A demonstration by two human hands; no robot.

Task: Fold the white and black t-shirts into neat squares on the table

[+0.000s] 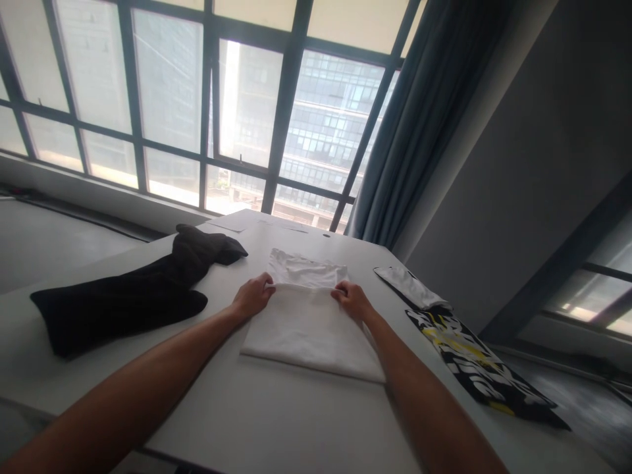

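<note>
We have both hands on the white shirt (311, 322), which lies flat on the table (276, 421) in front of us. Our left hand (253, 296) pinches the fold edge at its left end; our right hand (351, 299) pinches the same edge at its right end, fingers closed on cloth. Beyond the grip, a crumpled part of the shirt shows. To fold well, we judge both hands should keep level and taut, so the edge stays straight. Left of our left hand lies a dark garment (128, 296); right of our right hand, a printed garment (474, 362). No containers show.
</note>
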